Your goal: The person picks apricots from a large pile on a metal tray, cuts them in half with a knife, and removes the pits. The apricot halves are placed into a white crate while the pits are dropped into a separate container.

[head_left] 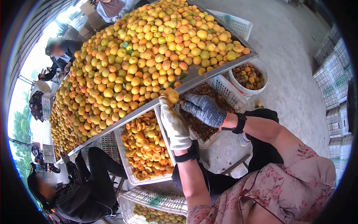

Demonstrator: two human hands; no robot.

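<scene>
My left hand, in a white glove, holds a yellow apricot at the metal table's front edge. Close on its right, my right hand wears a grey knit glove, its fingers curled together near the fruit; what they hold, if anything, is hidden. Whole apricots cover the metal table in a deep heap. Below my left hand, a white crate holds halved orange apricots. Under my right hand, another white crate contains small brown pieces.
A white bucket of darker fruit stands right of the table. Co-workers sit at the lower left and upper left; another is at the top. A crate of apricots lies below. Stacked crates line the right side.
</scene>
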